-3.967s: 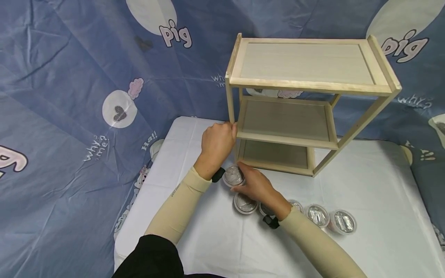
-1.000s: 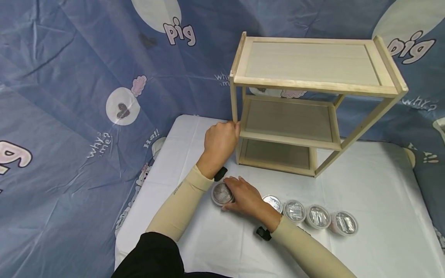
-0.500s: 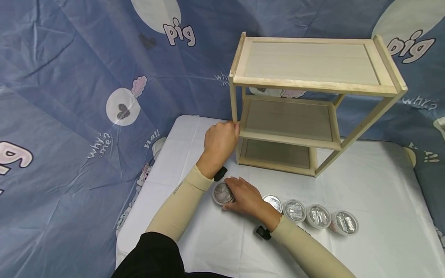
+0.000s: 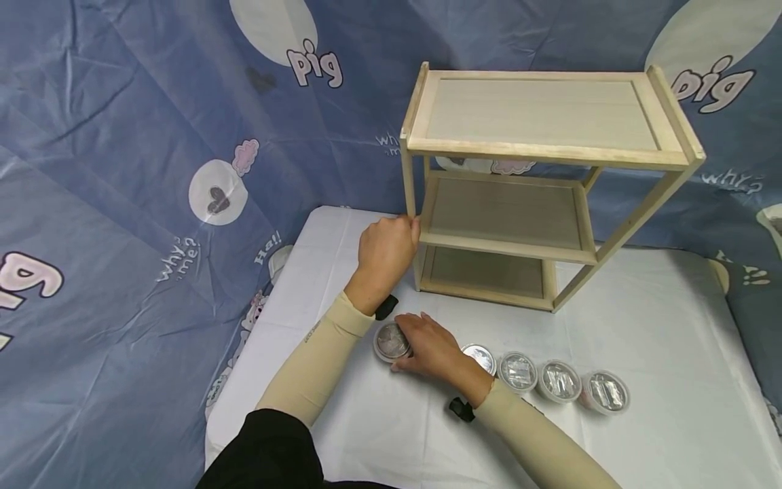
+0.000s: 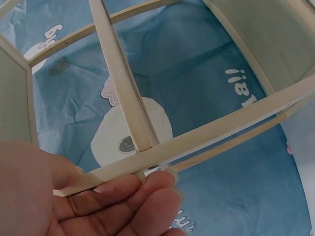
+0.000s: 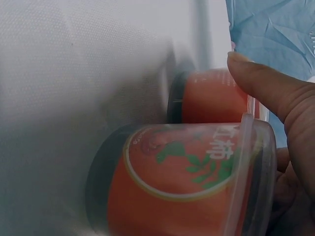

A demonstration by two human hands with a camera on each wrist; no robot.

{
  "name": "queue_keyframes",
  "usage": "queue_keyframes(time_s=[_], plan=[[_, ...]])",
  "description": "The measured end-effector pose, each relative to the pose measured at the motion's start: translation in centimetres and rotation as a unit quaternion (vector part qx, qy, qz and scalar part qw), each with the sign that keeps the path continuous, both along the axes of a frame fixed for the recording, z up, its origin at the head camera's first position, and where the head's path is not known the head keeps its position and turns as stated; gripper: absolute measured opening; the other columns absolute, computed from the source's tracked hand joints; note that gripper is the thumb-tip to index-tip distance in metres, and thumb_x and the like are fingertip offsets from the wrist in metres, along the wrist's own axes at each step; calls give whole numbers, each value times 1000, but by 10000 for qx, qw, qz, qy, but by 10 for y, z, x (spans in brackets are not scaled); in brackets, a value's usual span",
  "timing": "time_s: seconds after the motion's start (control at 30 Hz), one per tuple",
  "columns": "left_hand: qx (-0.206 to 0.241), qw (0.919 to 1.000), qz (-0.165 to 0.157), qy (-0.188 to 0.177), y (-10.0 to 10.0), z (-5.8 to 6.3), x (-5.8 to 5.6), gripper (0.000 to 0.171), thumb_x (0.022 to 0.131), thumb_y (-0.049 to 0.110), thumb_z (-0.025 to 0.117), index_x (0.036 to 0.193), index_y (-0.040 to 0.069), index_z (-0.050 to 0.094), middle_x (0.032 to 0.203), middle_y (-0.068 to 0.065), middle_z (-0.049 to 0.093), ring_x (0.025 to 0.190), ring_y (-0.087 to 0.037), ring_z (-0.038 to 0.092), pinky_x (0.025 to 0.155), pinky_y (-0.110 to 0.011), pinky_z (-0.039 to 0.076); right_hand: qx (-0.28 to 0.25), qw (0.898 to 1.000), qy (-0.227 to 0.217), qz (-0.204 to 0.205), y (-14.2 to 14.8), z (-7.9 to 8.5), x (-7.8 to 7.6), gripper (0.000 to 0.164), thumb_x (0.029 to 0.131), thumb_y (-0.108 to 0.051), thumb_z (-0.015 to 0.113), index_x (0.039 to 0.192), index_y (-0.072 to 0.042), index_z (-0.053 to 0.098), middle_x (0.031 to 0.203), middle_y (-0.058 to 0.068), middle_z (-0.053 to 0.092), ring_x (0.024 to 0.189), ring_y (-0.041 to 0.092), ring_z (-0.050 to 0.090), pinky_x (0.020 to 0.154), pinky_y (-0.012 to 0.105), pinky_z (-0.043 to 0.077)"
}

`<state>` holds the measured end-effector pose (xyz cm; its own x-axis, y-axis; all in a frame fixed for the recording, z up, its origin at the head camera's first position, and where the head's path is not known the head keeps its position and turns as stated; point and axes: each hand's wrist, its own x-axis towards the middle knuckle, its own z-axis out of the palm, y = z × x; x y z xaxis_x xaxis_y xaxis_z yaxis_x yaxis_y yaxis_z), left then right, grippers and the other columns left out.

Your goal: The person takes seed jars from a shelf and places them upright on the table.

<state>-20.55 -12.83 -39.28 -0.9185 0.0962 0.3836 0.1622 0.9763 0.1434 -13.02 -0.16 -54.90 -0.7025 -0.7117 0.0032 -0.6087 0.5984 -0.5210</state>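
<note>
A light wooden three-tier shelf rack (image 4: 497,153) stands at the back of the white-covered table. My left hand (image 4: 386,255) grips its front left post; in the left wrist view the fingers (image 5: 147,196) curl against a wooden bar (image 5: 197,133). Below that, my right hand (image 4: 430,345) holds a round lidded plastic tub (image 4: 392,341) by its right side, upright on the table. In the right wrist view the thumb (image 6: 268,83) lies at the lid of a farther red-orange tub (image 6: 214,96). A nearer red-orange tub (image 6: 182,172) with a leaf print hides most of the other fingers.
Right of my right hand, several similar tubs stand in a row: one with a shiny lid (image 4: 480,357), others (image 4: 518,371) farther right, up to the last tub (image 4: 605,392). A blue printed cloth (image 4: 342,136) hangs behind the white table cover (image 4: 660,326).
Since four seconds ago my right hand has shifted slightly nearer, and the leftmost tub now stands nearer and farther left. Over the last second both hands stay put; the left keeps the post.
</note>
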Motion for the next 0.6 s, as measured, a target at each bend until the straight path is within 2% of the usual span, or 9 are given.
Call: queue_keyframes(time_s=[0.2,0.4,0.6], plan=[[6,10000,-20,33,0,-1,1,45,112,29,53,83,3,75,69,-20,70,59,-37,70,50,-48,55,40,9999,75,59,5,-2,-1,100,80,-46,91,153,4,45,155,19,50,148,33,42,124,49,23],[59,9999,-7,108,0,-1,1,45,111,28,53,81,4,75,68,-20,70,58,-37,70,50,-48,55,-459,9987,223,7,14,0,-1,86,89,-46,84,152,3,49,154,17,52,149,29,42,124,43,24],[120,9999,-16,62,-1,-1,0,45,111,29,53,81,4,75,69,-20,70,59,-37,71,50,-49,55,-923,9949,367,-198,27,6,3,78,92,-43,81,149,3,53,152,18,55,145,30,47,122,44,28]])
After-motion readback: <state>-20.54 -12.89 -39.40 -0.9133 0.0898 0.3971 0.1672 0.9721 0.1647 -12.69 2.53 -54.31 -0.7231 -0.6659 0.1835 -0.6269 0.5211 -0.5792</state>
